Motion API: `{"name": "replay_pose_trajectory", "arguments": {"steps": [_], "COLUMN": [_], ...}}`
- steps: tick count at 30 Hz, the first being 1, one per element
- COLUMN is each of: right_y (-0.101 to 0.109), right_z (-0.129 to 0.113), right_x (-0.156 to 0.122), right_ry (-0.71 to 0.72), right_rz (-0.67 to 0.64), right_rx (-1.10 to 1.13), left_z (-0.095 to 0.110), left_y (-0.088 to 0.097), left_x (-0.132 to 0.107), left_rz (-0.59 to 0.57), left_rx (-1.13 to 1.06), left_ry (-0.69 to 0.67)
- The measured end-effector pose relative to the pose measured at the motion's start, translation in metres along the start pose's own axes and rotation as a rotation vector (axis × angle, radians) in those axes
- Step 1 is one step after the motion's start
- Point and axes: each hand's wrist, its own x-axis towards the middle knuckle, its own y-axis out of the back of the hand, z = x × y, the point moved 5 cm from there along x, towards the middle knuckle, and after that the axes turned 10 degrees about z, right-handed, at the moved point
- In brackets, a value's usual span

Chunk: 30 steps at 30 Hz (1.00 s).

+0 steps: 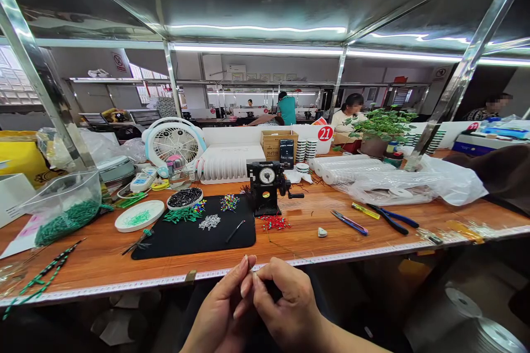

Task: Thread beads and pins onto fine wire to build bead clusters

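My left hand [223,309] and my right hand [285,303] meet below the front edge of the wooden workbench [372,237]. The fingertips of both are pinched together on something too small to make out. Just beyond them, on the bench, lies a black mat [186,240] carrying little heaps of green, white, and mixed-colour beads, and a thin black tool [235,230]. A black hand-crank winding device [267,187] stands behind the mat, with a heap of red pins [275,223] beside it.
A white dish [139,215] and a bowl of black beads [184,197] sit left of the mat, by a bag of green pieces [66,207] and a fan [171,143]. Blue-handled pliers [391,218], snips [350,223] and plastic-wrapped rolls [372,176] lie right. Other people work behind.
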Motion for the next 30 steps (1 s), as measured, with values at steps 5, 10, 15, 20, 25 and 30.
{"name": "replay_pose_trajectory", "arguments": {"steps": [5, 10, 15, 20, 25, 30], "right_y": [-0.0007, -0.0007, -0.0024, -0.0018, -0.0018, -0.0024], "right_z": [0.0037, 0.0042, 0.0037, 0.0037, 0.0044, 0.0055], "right_x": [-0.0007, -0.0016, -0.0027, -0.0020, -0.0015, -0.0045], "right_ry": [-0.026, -0.047, -0.041, -0.028, -0.030, -0.062], "right_rz": [0.014, 0.020, -0.012, -0.001, 0.011, 0.003], "right_rx": [-0.012, 0.007, 0.025, 0.011, 0.012, 0.036], "left_z": [-0.0005, -0.0009, -0.0012, -0.0022, -0.0014, -0.0008], "left_y": [0.0030, 0.0040, 0.0032, 0.0007, 0.0018, 0.0046], "left_x": [0.0015, 0.0025, 0.0035, 0.0036, 0.0021, 0.0010], "left_rz": [0.017, 0.008, -0.034, -0.075, -0.056, 0.001], "left_rx": [0.030, 0.011, -0.002, -0.020, -0.007, 0.044], "left_ry": [-0.017, -0.018, -0.008, 0.008, -0.007, -0.048]}}
